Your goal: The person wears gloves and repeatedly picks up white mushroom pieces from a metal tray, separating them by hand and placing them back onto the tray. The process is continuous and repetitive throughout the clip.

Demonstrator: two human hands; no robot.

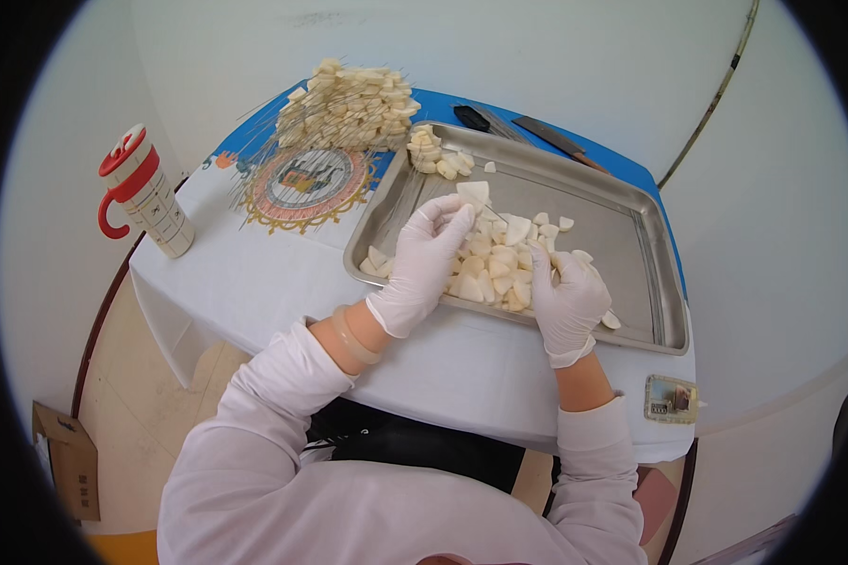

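Both of my hands wear thin white gloves and are over a metal tray. My left hand pinches a flat white slice of what looks like a root vegetable. My right hand is closed around a thin metal skewer, which runs up towards that slice; another white slice appears to be on it. Beneath and between my hands lies a heap of pale cut pieces. More thin skewers lie along the tray's right side. Filled skewers rest in its upper left corner.
A tall stack of filled skewers stands behind the tray's left corner. A cleaver and a black-wrapped bundle of skewers lie beyond the tray. A red-lidded tumbler stands at left, a small patterned box at right.
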